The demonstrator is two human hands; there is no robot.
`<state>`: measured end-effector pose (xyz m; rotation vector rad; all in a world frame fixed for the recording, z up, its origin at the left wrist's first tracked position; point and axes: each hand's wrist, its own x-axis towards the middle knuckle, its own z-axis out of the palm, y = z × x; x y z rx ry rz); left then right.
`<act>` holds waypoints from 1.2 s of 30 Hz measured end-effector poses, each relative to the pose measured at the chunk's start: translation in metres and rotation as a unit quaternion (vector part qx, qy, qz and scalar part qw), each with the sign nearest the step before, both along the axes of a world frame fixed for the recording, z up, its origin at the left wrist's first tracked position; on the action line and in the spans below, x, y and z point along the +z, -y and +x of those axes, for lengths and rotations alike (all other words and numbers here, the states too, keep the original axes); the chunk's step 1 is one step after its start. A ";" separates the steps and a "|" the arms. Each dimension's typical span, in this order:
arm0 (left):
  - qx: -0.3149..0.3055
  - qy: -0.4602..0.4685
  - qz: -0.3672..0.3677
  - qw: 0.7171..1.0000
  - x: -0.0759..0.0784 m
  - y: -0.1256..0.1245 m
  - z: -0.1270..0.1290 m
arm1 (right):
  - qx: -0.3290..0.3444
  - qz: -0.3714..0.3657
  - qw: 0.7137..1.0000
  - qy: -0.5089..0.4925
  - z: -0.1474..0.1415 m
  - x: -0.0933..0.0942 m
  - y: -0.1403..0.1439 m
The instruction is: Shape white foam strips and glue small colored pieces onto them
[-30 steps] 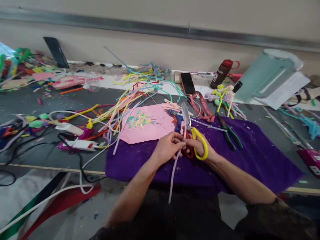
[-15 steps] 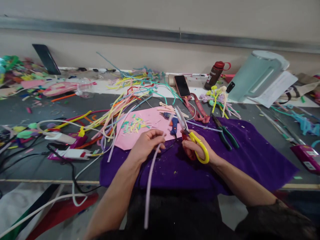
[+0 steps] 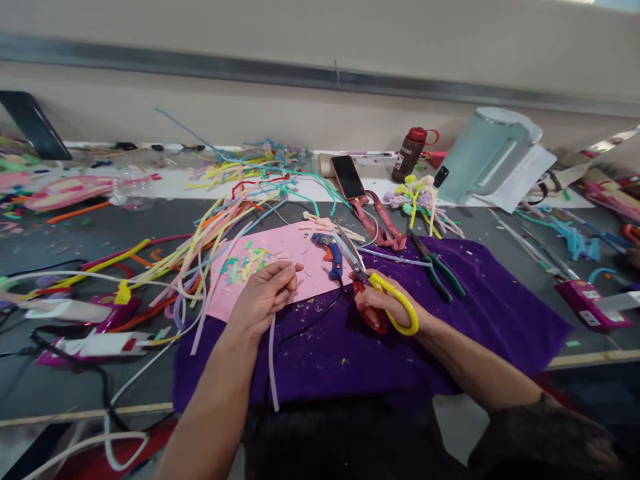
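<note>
The pale lilac pipe cleaner [image 3: 271, 363] was pinched at its upper end in the left hand [image 3: 263, 300], whose fingers were curled closed around it; the free length hung down over the near edge of the purple felt cloth [image 3: 500, 313] toward the person's lap. The right hand [image 3: 387, 303] was closed through the handles of the scissors [image 3: 373, 287] (one loop yellow, one red), with the blades nearly together and pointing toward the far left, above the seam between cloth and pink sheet [image 3: 290, 257].

The purple felt cloth covered the near middle of the desk [image 3: 75, 220] and overhung its near edge. The pink sheet lay partly on the cloth's far left corner and carried a scatter of short coloured offcuts [image 3: 247, 259]. A blue glue gun [image 3: 329, 252] rested at the sheet's right edge, just beside the scissor blades. Green-handled pliers [image 3: 437, 270] lay on the cloth's far side, well apart from the right hand.

A loose heap of coloured pipe cleaners [image 3: 220, 213] spread from the sheet toward the far left. Near the far edge lay a smartphone [image 3: 347, 177] with a red lanyard [image 3: 383, 223], a dark bottle with a red cap [image 3: 410, 153], and a pale green jug [image 3: 485, 157] lying on its side.
</note>
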<state>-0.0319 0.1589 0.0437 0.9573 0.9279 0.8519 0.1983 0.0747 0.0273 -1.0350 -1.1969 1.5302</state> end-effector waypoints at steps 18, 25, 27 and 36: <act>-0.177 0.062 -0.073 0.980 -0.008 0.017 -0.002 | 0.017 0.006 0.997 0.078 -0.031 0.020 -0.024; -0.318 -0.010 -0.104 0.942 -0.014 0.026 0.016 | -0.028 0.023 0.997 0.065 -0.026 0.012 -0.026; -0.326 -0.016 -0.106 0.939 -0.015 0.027 0.019 | -0.031 0.013 0.997 0.070 -0.025 0.010 -0.025; -0.287 -0.012 -0.104 0.952 -0.019 0.031 0.027 | -0.029 -0.020 0.999 0.034 -0.031 0.017 -0.020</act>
